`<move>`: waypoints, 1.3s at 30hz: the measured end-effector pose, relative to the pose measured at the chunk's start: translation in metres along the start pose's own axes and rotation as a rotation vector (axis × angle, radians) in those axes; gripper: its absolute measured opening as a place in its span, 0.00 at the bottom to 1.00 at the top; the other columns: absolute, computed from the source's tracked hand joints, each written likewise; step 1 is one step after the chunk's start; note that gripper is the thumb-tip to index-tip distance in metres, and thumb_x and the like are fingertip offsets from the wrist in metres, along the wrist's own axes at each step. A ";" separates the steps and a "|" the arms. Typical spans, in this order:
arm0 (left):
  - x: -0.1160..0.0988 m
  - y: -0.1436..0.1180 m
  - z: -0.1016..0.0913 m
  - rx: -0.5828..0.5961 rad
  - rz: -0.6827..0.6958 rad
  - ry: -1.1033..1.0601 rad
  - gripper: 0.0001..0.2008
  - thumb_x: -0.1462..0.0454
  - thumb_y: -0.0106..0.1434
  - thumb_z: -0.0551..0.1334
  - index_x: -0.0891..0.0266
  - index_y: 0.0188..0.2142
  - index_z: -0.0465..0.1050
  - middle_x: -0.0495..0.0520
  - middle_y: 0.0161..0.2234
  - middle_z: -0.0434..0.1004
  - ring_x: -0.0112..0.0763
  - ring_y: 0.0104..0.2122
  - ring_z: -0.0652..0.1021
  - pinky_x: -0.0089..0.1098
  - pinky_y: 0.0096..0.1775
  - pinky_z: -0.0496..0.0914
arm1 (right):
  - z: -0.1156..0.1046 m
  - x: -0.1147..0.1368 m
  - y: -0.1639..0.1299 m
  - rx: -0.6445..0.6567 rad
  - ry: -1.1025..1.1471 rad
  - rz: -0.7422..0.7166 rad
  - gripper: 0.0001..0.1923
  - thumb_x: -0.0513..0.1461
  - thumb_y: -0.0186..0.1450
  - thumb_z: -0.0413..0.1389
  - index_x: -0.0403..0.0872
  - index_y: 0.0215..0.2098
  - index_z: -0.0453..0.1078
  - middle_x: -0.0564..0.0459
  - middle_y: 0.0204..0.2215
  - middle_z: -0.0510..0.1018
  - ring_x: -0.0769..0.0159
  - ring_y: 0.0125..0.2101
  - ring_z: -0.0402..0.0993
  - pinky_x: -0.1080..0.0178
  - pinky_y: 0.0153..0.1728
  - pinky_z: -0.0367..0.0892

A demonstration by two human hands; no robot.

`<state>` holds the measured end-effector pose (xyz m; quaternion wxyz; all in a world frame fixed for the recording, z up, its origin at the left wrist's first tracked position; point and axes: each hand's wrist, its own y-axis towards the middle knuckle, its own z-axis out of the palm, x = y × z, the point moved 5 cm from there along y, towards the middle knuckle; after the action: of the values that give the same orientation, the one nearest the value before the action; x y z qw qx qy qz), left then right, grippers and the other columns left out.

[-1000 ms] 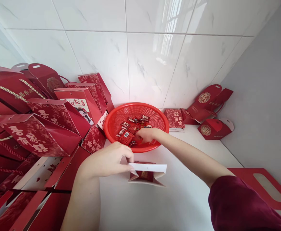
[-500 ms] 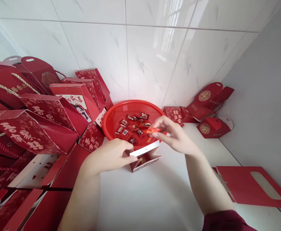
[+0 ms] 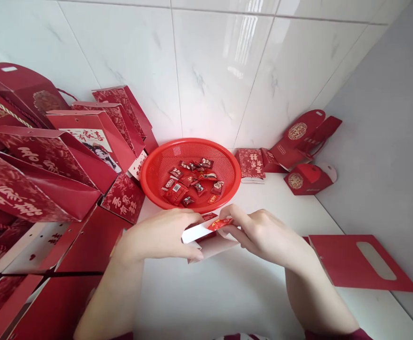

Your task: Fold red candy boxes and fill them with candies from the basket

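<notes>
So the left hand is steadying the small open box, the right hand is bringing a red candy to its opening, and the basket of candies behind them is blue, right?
Not quite: the basket is red, not blue, as the head view shows. The rest holds: the left hand steadies the small open box, and the right hand brings a red candy to its opening.

Glossy wall tiles (image 3: 199, 71), perforated plastic basket (image 3: 223, 163)

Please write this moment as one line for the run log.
left hand: holds small box | right hand: candy at box | basket: candies
</notes>
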<state>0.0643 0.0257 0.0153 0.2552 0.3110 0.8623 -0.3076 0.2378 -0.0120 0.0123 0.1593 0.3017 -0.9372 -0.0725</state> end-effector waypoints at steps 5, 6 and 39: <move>0.003 -0.001 -0.003 0.024 0.014 0.045 0.30 0.60 0.48 0.70 0.52 0.52 0.71 0.51 0.45 0.79 0.41 0.43 0.78 0.30 0.40 0.67 | -0.005 -0.001 -0.004 -0.024 0.010 -0.010 0.06 0.42 0.72 0.45 0.51 0.45 0.61 0.62 0.14 0.59 0.69 0.12 0.52 0.64 0.16 0.47; 0.006 -0.002 -0.004 0.020 0.007 0.049 0.31 0.60 0.48 0.71 0.52 0.53 0.70 0.51 0.46 0.79 0.42 0.44 0.78 0.30 0.41 0.67 | -0.006 -0.002 -0.004 -0.029 0.017 0.004 0.06 0.42 0.73 0.45 0.51 0.45 0.60 0.62 0.13 0.60 0.68 0.12 0.53 0.64 0.16 0.47; 0.025 -0.007 -0.015 -0.086 -0.067 -0.023 0.28 0.54 0.51 0.70 0.53 0.52 0.72 0.52 0.48 0.79 0.42 0.45 0.79 0.29 0.39 0.69 | -0.027 0.001 0.006 -0.188 0.329 -0.103 0.09 0.41 0.72 0.52 0.47 0.37 0.71 0.56 0.26 0.78 0.72 0.23 0.70 0.67 0.26 0.62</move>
<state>0.0392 0.0416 0.0125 0.2678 0.2670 0.8817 -0.2822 0.2431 -0.0093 0.0396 0.3338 0.3411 -0.8709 -0.1173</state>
